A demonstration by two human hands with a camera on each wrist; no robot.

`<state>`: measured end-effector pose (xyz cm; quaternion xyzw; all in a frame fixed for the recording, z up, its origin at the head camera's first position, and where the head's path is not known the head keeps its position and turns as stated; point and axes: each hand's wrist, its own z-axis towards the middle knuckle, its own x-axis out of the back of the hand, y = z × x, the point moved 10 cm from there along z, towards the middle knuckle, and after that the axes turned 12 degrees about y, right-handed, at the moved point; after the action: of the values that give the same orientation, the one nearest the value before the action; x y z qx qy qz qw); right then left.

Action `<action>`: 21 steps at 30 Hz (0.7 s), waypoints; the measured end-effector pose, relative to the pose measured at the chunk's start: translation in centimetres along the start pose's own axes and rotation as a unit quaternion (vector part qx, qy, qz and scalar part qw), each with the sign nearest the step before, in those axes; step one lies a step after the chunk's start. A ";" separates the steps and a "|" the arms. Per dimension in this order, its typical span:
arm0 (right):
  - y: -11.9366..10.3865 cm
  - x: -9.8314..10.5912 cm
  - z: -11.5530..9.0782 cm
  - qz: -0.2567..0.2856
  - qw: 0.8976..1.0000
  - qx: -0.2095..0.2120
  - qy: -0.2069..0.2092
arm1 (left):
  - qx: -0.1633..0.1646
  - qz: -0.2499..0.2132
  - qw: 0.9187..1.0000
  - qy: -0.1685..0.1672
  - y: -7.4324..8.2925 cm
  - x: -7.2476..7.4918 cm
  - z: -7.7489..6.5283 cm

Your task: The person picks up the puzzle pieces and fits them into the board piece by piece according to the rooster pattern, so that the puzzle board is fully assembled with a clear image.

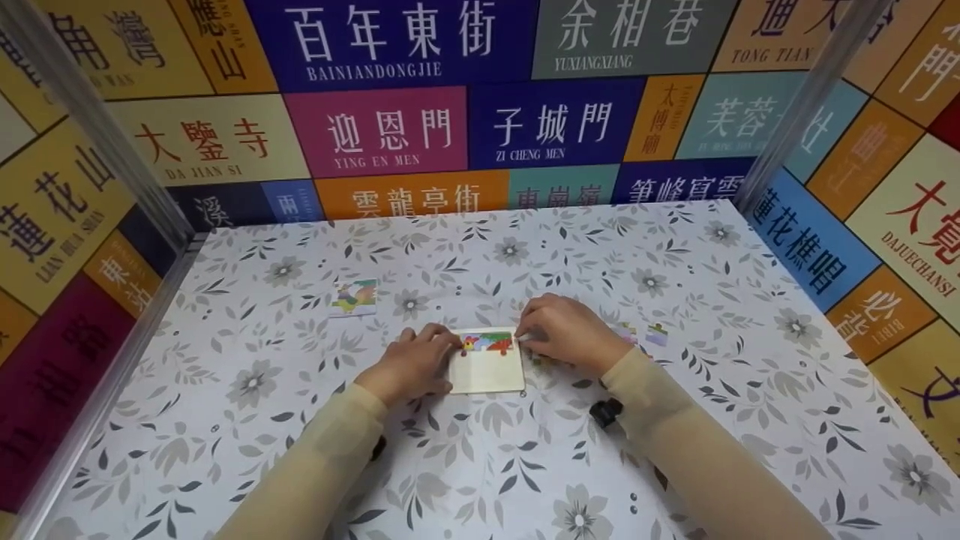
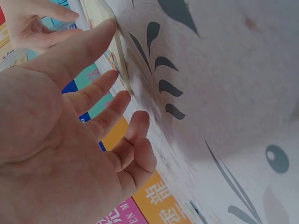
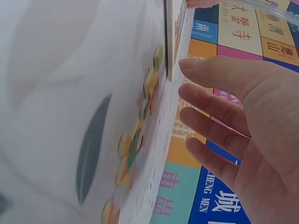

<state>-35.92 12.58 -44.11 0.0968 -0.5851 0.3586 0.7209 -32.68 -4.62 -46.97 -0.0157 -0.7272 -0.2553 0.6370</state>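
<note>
A small pale puzzle board lies on the table between both hands. Colourful jigsaw pieces form a row along its far side; the near part shows bare. My left hand rests at the board's left edge, with the thumb near its lower corner and fingertips farther up; in the left wrist view the fingers are loosely bent. At the far right corner, my right hand has thumb and fingertips right beside the board. Nothing shows between its relaxed fingers in the right wrist view.
Several loose jigsaw pieces lie right of the board, some partly hidden by the right hand in the head view; one piece sits farthest right. A colourful picture square lies back left. Sign-patterned walls enclose the flowered table.
</note>
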 end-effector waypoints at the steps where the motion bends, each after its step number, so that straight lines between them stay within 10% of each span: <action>1: 0.1 0.1 -0.1 0.004 1.000 0.000 0.001 | 0.001 0.000 1.000 -0.001 0.0 0.0 0.0; 21: 1.7 1.1 -1.7 -0.001 1.000 0.015 0.007 | 0.003 0.000 1.000 0.007 0.1 0.1 0.0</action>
<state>-35.60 15.19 -44.04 0.1063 -0.5744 0.3672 0.7238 -32.63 -4.60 -46.89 -0.0115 -0.7233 -0.2533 0.6423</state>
